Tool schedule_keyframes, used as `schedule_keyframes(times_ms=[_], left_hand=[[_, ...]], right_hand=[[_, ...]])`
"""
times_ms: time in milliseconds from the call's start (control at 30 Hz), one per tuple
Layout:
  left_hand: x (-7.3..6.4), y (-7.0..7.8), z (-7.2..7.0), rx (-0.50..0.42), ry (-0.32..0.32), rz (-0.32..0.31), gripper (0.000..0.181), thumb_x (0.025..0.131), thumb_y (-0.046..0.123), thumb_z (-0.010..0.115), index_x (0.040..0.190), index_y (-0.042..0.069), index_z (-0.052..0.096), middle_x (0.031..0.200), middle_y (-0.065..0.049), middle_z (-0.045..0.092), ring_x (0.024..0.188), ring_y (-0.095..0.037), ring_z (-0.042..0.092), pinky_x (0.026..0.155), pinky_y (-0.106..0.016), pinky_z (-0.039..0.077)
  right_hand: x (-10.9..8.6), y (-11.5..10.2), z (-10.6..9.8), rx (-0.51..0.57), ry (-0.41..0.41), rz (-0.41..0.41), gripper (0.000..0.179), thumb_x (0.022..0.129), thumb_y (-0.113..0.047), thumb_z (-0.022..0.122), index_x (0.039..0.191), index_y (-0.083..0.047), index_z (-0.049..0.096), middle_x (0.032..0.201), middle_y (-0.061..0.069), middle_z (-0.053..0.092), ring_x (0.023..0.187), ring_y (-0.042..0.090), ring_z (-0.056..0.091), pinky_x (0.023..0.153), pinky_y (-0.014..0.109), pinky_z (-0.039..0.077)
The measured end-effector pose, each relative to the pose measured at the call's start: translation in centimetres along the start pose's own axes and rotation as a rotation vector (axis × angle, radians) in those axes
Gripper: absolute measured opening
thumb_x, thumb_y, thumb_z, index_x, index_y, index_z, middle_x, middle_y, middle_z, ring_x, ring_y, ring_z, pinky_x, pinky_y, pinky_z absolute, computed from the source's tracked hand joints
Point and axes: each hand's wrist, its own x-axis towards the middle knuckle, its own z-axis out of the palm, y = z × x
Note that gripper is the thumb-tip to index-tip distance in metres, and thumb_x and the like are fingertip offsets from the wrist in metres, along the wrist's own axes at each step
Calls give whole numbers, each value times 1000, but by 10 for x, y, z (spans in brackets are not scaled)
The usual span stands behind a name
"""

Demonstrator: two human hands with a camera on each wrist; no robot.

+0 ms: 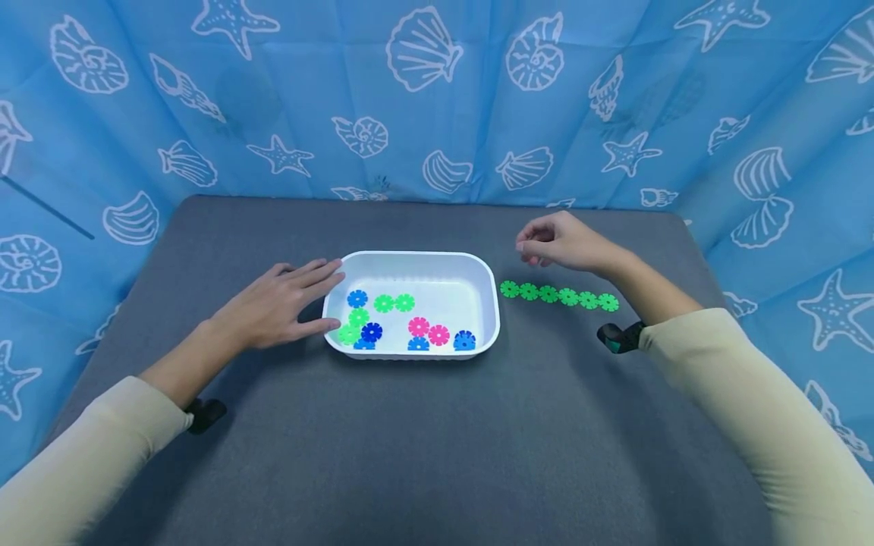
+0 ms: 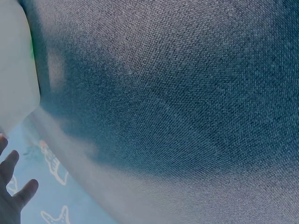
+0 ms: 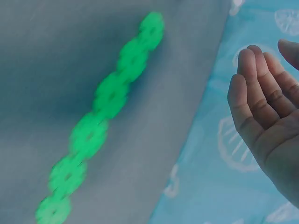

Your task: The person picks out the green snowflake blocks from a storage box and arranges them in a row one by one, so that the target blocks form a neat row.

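My left hand (image 1: 281,305) lies with spread fingers at the left rim of a white plastic tray (image 1: 493,318). My right hand (image 1: 563,241) hovers to the right of the tray, its fingers loosely bent and nothing in its grasp. Below it on the table is a row of several green notched discs (image 1: 548,294) joined end to end; the right wrist view shows the same green chain (image 3: 111,95) beside the bare palm (image 3: 280,144). Inside the tray are green discs (image 1: 385,303), pink discs (image 1: 439,334) and blue discs (image 1: 357,299).
A grey cloth-covered table (image 1: 423,440) spreads under everything. Behind it and along both sides hangs a blue curtain (image 1: 471,98) with white shells and starfish. A dark wrist device (image 1: 620,338) sits at the right cuff and another (image 1: 206,415) at the left.
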Motion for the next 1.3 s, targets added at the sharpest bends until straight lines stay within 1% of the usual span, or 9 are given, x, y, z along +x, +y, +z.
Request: schedule_keyframes(times_ms=[267, 333, 433, 567, 667, 800, 933, 1100, 1300], left_hand=[[0, 0, 0, 7, -4, 8, 84, 94, 64, 52, 158, 15, 30, 164, -7, 23, 148, -34, 26, 109, -65, 29], [0, -1, 1, 5, -8, 9, 84, 94, 65, 51, 158, 15, 29, 164, -7, 23, 148, -34, 26, 109, -65, 28], [0, -1, 1, 2, -7, 6, 85, 94, 66, 50, 158, 15, 30, 165, -7, 23, 148, -34, 26, 109, -65, 28], [0, -1, 1, 1, 0, 11, 84, 94, 66, 50, 158, 14, 30, 165, -7, 23, 148, -34, 26, 109, -65, 28], [0, -1, 1, 8, 8, 13, 84, 94, 65, 51, 157, 14, 31, 164, -7, 24, 148, -34, 27, 108, -64, 29], [-1, -1, 2, 8, 20, 9, 83, 94, 64, 53, 157, 14, 32, 164, -7, 25, 147, -33, 28, 108, -64, 31], [-1, -1, 3, 0, 19, 5, 83, 94, 65, 52, 157, 15, 31, 164, -7, 24, 148, -33, 28, 108, -64, 30], [-1, -1, 4, -7, 22, 1, 83, 94, 65, 52, 157, 15, 31, 164, -6, 24, 148, -33, 28, 108, -64, 30], [-1, -1, 5, -13, 35, -1, 83, 93, 64, 54, 157, 15, 33, 164, -6, 25, 147, -32, 28, 108, -63, 31]], right_hand=[[30, -38, 28, 25, -53, -71, 20, 100, -15, 60, 109, 1, 68, 99, 18, 70, 89, 30, 68, 78, 34, 56], [37, -46, 36, 15, -59, -84, 19, 99, -13, 60, 108, 2, 68, 100, 20, 70, 90, 33, 68, 79, 35, 56], [46, -57, 47, -32, -79, -79, 19, 98, -12, 61, 108, 2, 69, 101, 21, 70, 90, 33, 69, 79, 36, 55], [56, -69, 60, -95, -158, -47, 22, 99, -15, 61, 113, 1, 69, 103, 18, 71, 91, 26, 70, 81, 37, 53], [63, -77, 70, -138, -223, -44, 25, 100, -19, 61, 115, -1, 69, 105, 16, 72, 91, 21, 70, 85, 37, 53], [71, -83, 83, -156, -286, -46, 27, 100, -22, 61, 118, -3, 68, 109, 14, 71, 94, 20, 69, 88, 37, 53], [76, -86, 94, -154, -333, -15, 30, 98, -21, 64, 122, -4, 66, 114, 10, 70, 100, 20, 67, 92, 36, 52], [82, -84, 102, -147, -360, 19, 32, 97, -23, 66, 124, -5, 64, 114, 7, 69, 104, 20, 65, 94, 36, 51], [87, -78, 103, -89, -378, 39, 36, 96, -17, 68, 130, -6, 63, 121, 7, 68, 114, 21, 62, 98, 37, 50]])
